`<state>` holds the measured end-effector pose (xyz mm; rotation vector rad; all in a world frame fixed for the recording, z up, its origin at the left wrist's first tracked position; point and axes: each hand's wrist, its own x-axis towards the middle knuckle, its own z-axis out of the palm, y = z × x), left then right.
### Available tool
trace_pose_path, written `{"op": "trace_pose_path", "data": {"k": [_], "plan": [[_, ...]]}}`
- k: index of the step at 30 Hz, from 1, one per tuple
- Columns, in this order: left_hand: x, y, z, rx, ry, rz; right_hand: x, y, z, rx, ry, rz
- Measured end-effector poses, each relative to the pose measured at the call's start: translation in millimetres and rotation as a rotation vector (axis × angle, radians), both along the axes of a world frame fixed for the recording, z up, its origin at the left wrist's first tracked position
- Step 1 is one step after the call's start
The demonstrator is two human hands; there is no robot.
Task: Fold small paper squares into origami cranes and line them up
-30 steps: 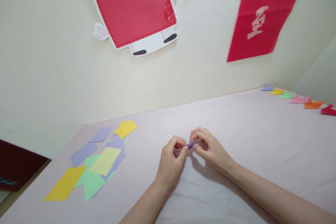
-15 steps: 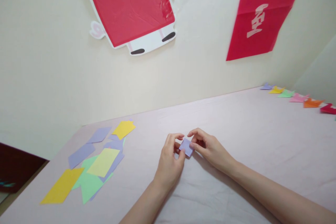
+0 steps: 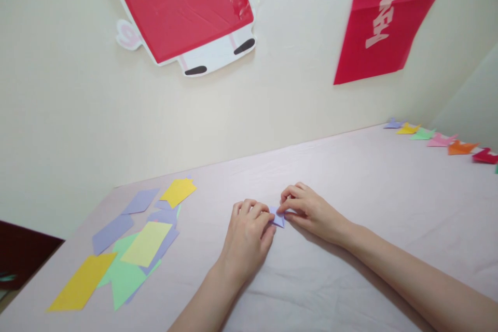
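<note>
A small folded piece of purple paper (image 3: 278, 217) lies on the cloth-covered surface between my two hands. From the left, my left hand (image 3: 250, 228) has its curled fingers over the paper's near-left side, hiding part of it; the thumb is tucked near the lower edge. My right hand (image 3: 307, 212) pinches the right edge with thumb and index finger, the other fingers bent. The paper looks partly folded, with a crease towards its lower right corner.
Loose paper sheets in yellow (image 3: 83, 282), green (image 3: 128, 280), pale yellow (image 3: 147, 244) and purple (image 3: 112, 233) overlap at the left. Several folded paper shapes (image 3: 441, 139) line the far right edge of the pale cloth (image 3: 342, 280). Behind stands a wall with red decorations (image 3: 392, 26).
My left fingers have moved onto the paper and now cover its left part. The right hand has shifted its pinch slightly at the right edge. The camera view has tilted a little.
</note>
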<state>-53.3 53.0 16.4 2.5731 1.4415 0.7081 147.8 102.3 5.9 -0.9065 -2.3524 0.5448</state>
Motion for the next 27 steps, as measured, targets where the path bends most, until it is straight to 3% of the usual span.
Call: {"op": "trace_pose_path", "data": {"k": [5,18,22,27], "plan": [[-0.5,1.6,1.8,0.042,0.054,-0.025,-3.3,1.7,-1.3,0.087,-0.056,-0.006],[-0.3,-0.8,9.2,0.033,0.147,-0.045,-4.7,-3.3,0.1,0.044,0.002,0.074],[4.2,1.0,4.9,0.056,0.182,-0.009,-5.7,-5.4,1.1,-0.018,0.040,0.090],[9.4,8.1,1.0,0.058,0.181,0.011,-4.5,-5.2,0.9,-0.153,0.116,-0.005]]}}
